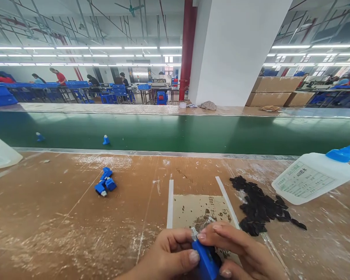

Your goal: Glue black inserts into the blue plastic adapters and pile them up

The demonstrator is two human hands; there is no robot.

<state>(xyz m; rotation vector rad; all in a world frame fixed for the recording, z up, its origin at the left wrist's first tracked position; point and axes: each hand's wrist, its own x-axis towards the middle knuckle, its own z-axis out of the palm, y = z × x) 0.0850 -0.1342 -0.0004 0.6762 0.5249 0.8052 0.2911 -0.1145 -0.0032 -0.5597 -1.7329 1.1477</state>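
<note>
Close to the bottom edge, my left hand point(175, 252) grips a blue plastic part point(203, 258) with a whitish translucent tip. From the other side my right hand point(239, 249) closes on the same part, its fingertips near the tip; a bit of black shows between the fingers. Both hands are over a beige, stained sheet point(189, 210) flanked by two white strips. To the right lies a pile of small black pieces point(259, 206). Several similar blue parts point(105, 182) sit in a cluster on the left of the brown worktop point(76, 233).
A white glue bottle point(312, 179) with a blue nozzle lies tilted at right. Another white container point(1, 151) is cut off at left. Beyond runs a green conveyor belt point(163, 132) carrying two blue parts. Cardboard boxes point(275, 91), a pillar and seated people stand farther back.
</note>
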